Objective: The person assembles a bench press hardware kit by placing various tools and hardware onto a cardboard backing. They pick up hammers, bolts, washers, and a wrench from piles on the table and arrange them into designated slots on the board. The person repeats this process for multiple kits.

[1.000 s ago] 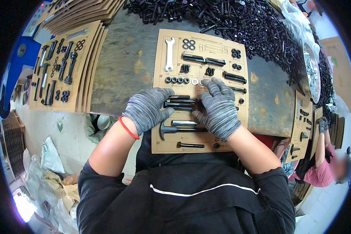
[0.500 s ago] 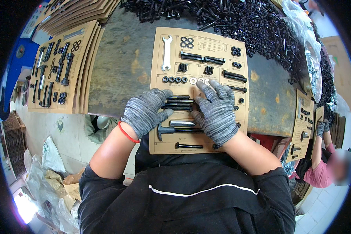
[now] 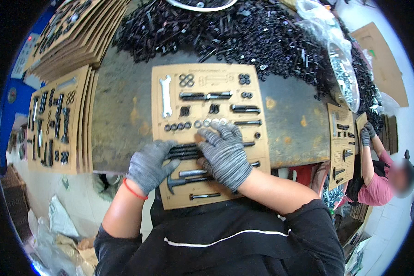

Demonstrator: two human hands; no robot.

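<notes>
Grey-knit-gloved left hand (image 3: 148,166), matching right hand (image 3: 225,154): fingers part-curled at long black metal bolts (image 3: 185,152), grip unclear. Dragging right fingers could displace silver ring-shaped washers (image 3: 204,123).

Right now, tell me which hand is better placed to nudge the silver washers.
Probably the right: the right hand is close by the washers, while the left hand is farther off, near the bolts' left ends.
</notes>
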